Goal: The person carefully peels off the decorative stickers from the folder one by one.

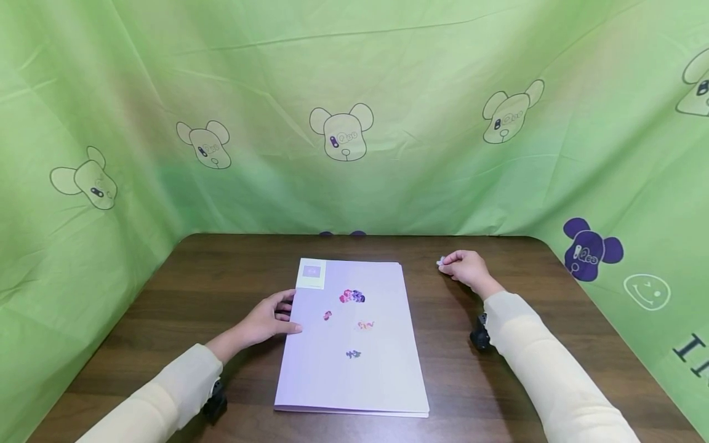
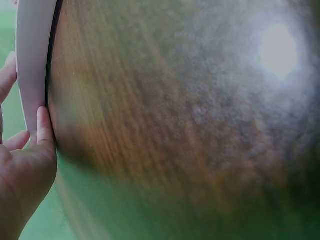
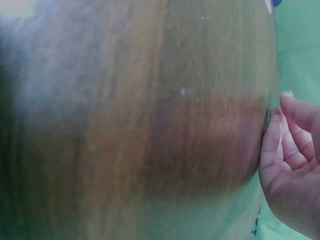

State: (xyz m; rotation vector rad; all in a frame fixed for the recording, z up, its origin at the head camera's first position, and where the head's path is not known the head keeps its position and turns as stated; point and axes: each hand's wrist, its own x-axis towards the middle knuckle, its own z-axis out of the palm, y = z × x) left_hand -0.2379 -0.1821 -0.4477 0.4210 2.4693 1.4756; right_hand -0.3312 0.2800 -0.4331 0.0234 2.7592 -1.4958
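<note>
A large white folder [image 1: 343, 381] lies flat on the table, with small printed pony pictures [image 1: 352, 296] in pink, purple and orange scattered over its cover. My left hand [image 1: 266, 320] holds its left edge: the thumb lies on the cover and the fingers are at the side. In the left wrist view the little finger meets the folder's edge [image 2: 36, 65]. Off to the right, my right hand [image 1: 466, 268] pinches a small whitish piece [image 1: 440, 261] between thumb and fingers near the table's far side. Only a sliver of that piece shows past the fingertips.
The brown wooden table [image 1: 221, 271] reaches back to a green curtain [image 1: 266, 191] printed with bear heads. A pale label square [image 1: 311, 273] sits at the folder's top left corner. Dark wrist cameras [image 1: 480, 332] are strapped below both sleeves.
</note>
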